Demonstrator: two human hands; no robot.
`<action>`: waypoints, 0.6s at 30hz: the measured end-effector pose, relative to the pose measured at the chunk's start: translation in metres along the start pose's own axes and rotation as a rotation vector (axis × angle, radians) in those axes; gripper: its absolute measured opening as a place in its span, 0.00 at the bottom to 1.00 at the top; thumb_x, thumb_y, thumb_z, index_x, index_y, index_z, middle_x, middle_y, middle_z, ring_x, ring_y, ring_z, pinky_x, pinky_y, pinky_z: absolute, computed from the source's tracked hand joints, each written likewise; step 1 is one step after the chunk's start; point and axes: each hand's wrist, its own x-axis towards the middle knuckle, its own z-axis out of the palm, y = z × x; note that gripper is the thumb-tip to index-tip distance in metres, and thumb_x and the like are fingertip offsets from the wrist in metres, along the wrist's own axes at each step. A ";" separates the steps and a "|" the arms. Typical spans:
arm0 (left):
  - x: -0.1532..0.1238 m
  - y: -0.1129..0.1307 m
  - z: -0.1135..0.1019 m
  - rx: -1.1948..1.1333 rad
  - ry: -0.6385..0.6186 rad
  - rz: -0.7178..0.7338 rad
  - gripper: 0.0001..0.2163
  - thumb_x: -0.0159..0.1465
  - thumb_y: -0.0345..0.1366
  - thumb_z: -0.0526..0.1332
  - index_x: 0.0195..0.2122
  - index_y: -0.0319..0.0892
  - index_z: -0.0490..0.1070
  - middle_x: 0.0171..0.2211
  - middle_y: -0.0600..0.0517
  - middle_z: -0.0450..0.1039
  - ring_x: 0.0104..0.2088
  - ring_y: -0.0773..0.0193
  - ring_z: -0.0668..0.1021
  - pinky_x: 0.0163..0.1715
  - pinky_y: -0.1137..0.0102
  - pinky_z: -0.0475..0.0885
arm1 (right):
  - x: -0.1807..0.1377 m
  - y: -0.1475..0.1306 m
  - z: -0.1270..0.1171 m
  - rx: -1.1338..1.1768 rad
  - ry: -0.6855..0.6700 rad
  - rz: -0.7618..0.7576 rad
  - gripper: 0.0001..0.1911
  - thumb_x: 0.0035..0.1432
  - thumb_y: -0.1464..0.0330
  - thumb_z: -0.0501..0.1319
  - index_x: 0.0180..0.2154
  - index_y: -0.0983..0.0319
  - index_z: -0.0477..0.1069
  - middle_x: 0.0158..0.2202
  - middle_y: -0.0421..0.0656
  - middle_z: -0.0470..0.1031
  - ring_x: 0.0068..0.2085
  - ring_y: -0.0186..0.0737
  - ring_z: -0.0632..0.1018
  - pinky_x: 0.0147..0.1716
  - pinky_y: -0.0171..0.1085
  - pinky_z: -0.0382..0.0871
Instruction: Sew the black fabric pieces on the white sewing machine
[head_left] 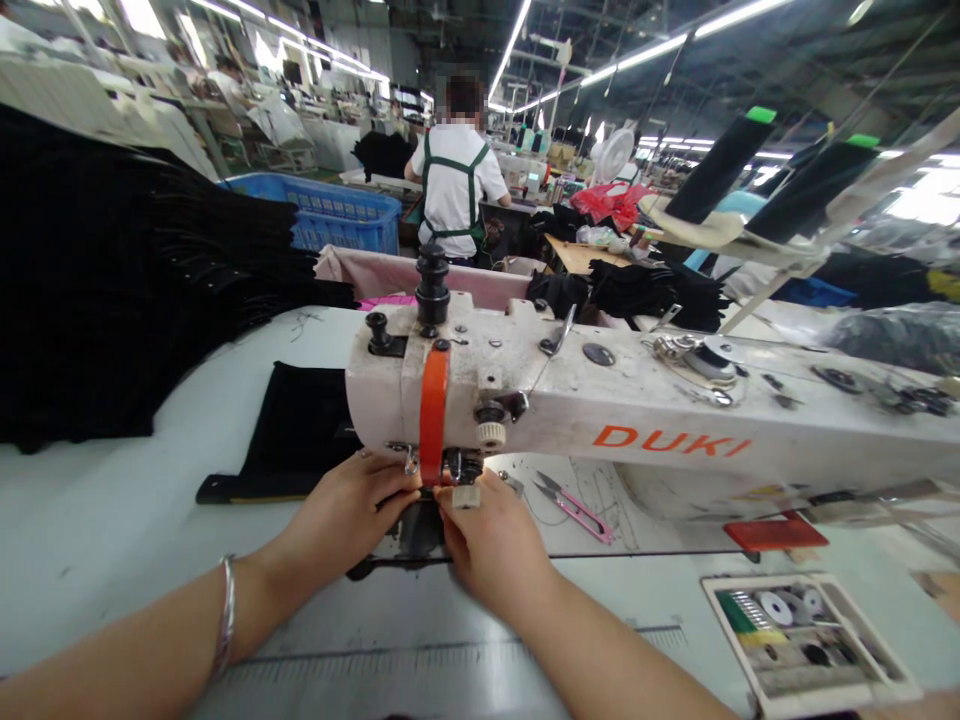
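A white DUKI sewing machine (pixel 600 410) stands across the table, its head with an orange guard above the needle. My left hand (pixel 349 505) and my right hand (pixel 491 535) meet just under the needle, fingers pinched on a piece of black fabric (pixel 300 430) that runs off to the left behind the machine head. The fabric's part at the needle is mostly hidden by my fingers. A silver bangle sits on my left wrist.
Pink-handled thread snips (pixel 574 508) lie right of my hands. A tray of bobbins (pixel 806 640) sits front right. A tall stack of black fabric (pixel 127 280) fills the left. Black thread cones (pixel 720 165) stand at the right. A person in a green apron (pixel 454 180) works beyond, near a blue crate (pixel 337 212).
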 end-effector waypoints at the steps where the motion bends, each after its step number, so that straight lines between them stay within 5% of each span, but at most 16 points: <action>1: -0.001 0.001 0.000 0.003 0.000 0.012 0.12 0.72 0.34 0.57 0.36 0.45 0.81 0.37 0.49 0.85 0.41 0.55 0.84 0.48 0.61 0.80 | 0.000 0.000 0.001 0.001 -0.004 -0.005 0.09 0.66 0.79 0.59 0.39 0.62 0.76 0.41 0.49 0.78 0.43 0.48 0.75 0.42 0.41 0.72; 8: 0.001 -0.001 0.006 0.056 -0.026 -0.002 0.11 0.72 0.34 0.58 0.39 0.44 0.81 0.39 0.48 0.84 0.44 0.53 0.84 0.50 0.61 0.79 | -0.002 0.003 0.005 0.097 0.058 0.038 0.13 0.65 0.79 0.58 0.44 0.63 0.78 0.46 0.51 0.79 0.47 0.50 0.75 0.47 0.44 0.75; 11: 0.003 -0.012 -0.008 0.086 -0.094 -0.003 0.09 0.71 0.39 0.63 0.47 0.46 0.82 0.46 0.47 0.83 0.49 0.51 0.82 0.55 0.57 0.77 | -0.003 0.005 0.006 0.113 0.100 0.037 0.13 0.65 0.79 0.58 0.46 0.63 0.77 0.47 0.51 0.78 0.48 0.50 0.75 0.48 0.45 0.76; 14: -0.019 -0.021 -0.036 0.135 -0.178 -0.016 0.28 0.59 0.52 0.74 0.60 0.52 0.77 0.57 0.43 0.78 0.56 0.42 0.79 0.56 0.49 0.75 | -0.005 0.007 0.005 0.133 0.152 0.050 0.14 0.66 0.78 0.57 0.48 0.62 0.77 0.48 0.51 0.78 0.48 0.49 0.76 0.49 0.46 0.76; 18: -0.111 -0.015 -0.067 0.262 -0.356 -0.090 0.58 0.39 0.62 0.78 0.72 0.63 0.60 0.66 0.43 0.72 0.58 0.30 0.77 0.58 0.42 0.72 | -0.005 0.009 0.005 0.166 0.192 0.056 0.13 0.66 0.78 0.57 0.46 0.62 0.77 0.48 0.50 0.78 0.47 0.48 0.77 0.49 0.45 0.77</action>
